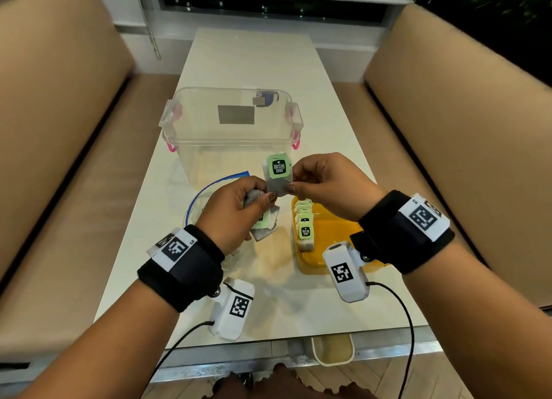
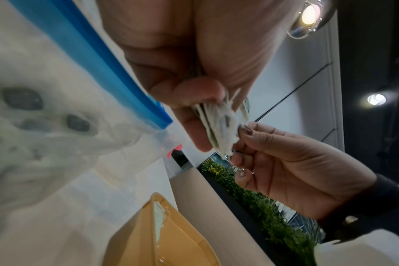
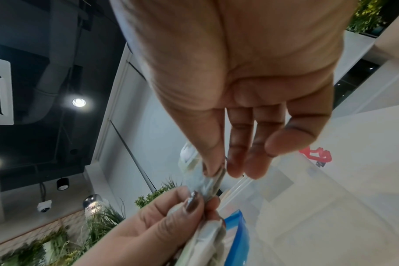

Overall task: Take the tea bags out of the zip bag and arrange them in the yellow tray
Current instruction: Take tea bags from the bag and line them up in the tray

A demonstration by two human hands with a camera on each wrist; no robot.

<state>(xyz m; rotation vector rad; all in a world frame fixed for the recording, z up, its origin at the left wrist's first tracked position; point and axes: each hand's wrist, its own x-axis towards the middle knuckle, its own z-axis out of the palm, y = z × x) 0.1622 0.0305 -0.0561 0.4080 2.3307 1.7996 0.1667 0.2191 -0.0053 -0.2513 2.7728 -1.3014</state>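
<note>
My left hand (image 1: 239, 207) grips a bunch of tea bags (image 1: 264, 222) above the clear zip bag (image 1: 206, 195) with its blue seal. My right hand (image 1: 322, 183) pinches one tea bag (image 1: 277, 174) with a green label, held upright just above the left hand's thumb. The yellow tray (image 1: 328, 237) lies to the right below my right wrist, with a row of several tea bags (image 1: 304, 222) standing along its left side. In the left wrist view the bunch of tea bags (image 2: 219, 124) sits between my left fingers, and the right hand (image 2: 285, 162) touches its end. The right wrist view shows the pinched tea bag (image 3: 211, 181) edge-on.
A clear plastic box (image 1: 231, 129) with pink latches stands behind the hands on the white table (image 1: 254, 58). Beige sofas flank the table on both sides. A small cream container (image 1: 333, 349) hangs at the table's near edge.
</note>
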